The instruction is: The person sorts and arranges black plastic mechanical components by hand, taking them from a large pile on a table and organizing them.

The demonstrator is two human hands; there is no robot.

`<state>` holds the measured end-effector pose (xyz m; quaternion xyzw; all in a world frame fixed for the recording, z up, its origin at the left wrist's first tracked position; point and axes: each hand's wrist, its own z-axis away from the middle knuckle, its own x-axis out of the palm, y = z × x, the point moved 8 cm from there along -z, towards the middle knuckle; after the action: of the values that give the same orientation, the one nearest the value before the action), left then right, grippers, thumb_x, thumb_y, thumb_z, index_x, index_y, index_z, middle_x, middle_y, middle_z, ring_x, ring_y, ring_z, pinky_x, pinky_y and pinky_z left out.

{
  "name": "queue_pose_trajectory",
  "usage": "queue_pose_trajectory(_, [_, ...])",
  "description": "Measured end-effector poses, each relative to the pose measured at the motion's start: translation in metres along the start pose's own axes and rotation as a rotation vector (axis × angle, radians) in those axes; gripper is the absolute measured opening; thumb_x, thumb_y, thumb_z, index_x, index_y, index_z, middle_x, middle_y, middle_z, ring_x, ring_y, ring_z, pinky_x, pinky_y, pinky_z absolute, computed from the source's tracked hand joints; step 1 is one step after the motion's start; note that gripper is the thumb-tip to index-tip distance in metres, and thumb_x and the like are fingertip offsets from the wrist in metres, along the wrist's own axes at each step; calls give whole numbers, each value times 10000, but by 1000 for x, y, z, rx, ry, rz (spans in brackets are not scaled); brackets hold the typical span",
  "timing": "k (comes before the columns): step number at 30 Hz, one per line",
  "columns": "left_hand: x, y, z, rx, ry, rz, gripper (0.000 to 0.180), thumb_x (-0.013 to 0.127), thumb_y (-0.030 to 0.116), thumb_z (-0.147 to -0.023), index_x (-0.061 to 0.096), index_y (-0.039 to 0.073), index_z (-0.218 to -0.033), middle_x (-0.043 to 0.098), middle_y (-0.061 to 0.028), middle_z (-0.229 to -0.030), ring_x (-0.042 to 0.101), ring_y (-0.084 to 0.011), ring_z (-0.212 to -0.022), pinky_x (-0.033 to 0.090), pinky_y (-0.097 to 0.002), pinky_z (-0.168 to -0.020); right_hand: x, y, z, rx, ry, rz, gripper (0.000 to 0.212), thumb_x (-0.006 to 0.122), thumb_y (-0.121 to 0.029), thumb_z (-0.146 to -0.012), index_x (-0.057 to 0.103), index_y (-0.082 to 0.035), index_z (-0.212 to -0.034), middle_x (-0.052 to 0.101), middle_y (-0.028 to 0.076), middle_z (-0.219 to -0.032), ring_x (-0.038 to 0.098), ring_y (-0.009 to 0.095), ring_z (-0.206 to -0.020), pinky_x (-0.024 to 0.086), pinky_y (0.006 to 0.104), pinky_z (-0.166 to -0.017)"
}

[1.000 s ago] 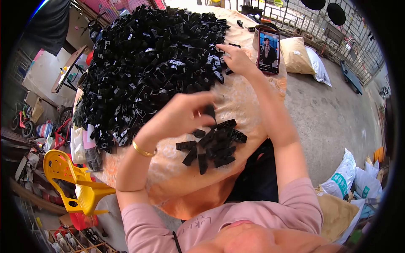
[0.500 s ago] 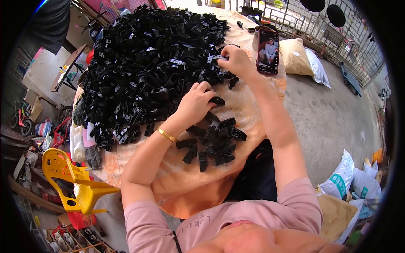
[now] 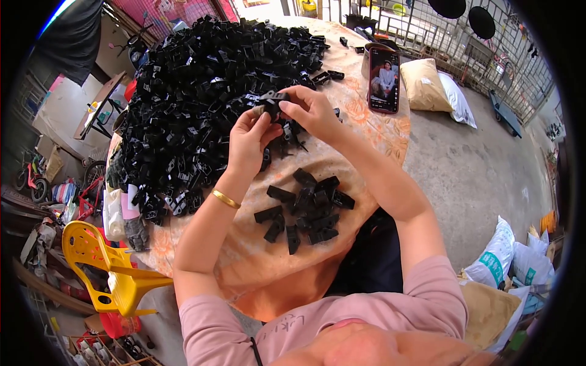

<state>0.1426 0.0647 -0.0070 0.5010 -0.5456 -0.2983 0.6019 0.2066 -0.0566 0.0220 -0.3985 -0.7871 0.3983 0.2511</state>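
Over the near right side of a big heap of black plastic parts (image 3: 189,116), my two hands come together. My left hand (image 3: 249,137) is closed, its thumb and fingers pinching a small black plastic part (image 3: 274,99). From the right, my right hand (image 3: 311,113) grips the same part between thumb and fingers; a greyish edge shows on its top. Fingers cover much of it, so its full shape is hidden. Nearer to me, a small pile of black parts (image 3: 317,204) lies apart from the heap on the orange flowered tablecloth (image 3: 244,256).
A phone (image 3: 384,79) stands propped at the table's right edge. A few loose black parts (image 3: 328,77) lie beyond my right hand. To the left is a yellow plastic chair (image 3: 125,283). Sacks (image 3: 424,85) rest on the floor at right.
My right hand has drawn left and nearer with its piece. My left hand has risen left from the near edge of the heap, and both hands now meet at one part.
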Motion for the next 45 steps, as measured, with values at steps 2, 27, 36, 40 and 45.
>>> queue_pose_trajectory(2, [0, -3, 1, -50, 8, 91, 176, 510, 72, -893, 524, -20, -1042, 596, -69, -895, 616, -130, -727, 545, -262, -671, 5, -2, 3, 17, 24, 35, 209, 651, -136, -793, 604, 13, -932, 649, 58, -744, 582, 57, -665, 465, 211, -595])
queue_pose_trajectory(27, [2, 41, 0, 98, -88, -278, 250, 643, 66, -804, 588, -35, -1025, 629, -61, -923, 592, -103, -793, 499, -233, -736, 8, -10, 4, 17, -35, 42, 127, 680, -70, -778, 625, 20, -850, 643, 40, -781, 586, 58, -717, 477, 209, -634])
queue_pose_trajectory(36, [19, 50, 13, 279, -52, -339, 342, 650, -8, -772, 558, -48, -1099, 630, -45, -924, 587, -77, -821, 471, -192, -749, 19, -55, 15, -459, 9, 553, 215, 728, -70, -691, 580, -25, -840, 625, 99, -809, 613, 225, -732, 481, 292, -654])
queue_pose_trajectory(40, [15, 48, 11, 278, -63, -297, 281, 626, 6, -797, 577, -40, -1069, 631, -45, -921, 584, -72, -840, 467, -195, -757, 18, -50, 12, -343, 58, 484, 361, 761, -133, -662, 549, -49, -941, 596, 94, -917, 585, 228, -843, 469, 308, -707])
queue_pose_trajectory(45, [12, 53, 11, 205, -171, -340, 285, 612, 22, -806, 568, -21, -1085, 623, -44, -918, 565, -70, -825, 456, -201, -754, 14, -13, -4, 72, -398, 201, 637, 778, -131, -644, 493, -81, -1212, 566, 54, -1133, 544, 144, -998, 458, 311, -810])
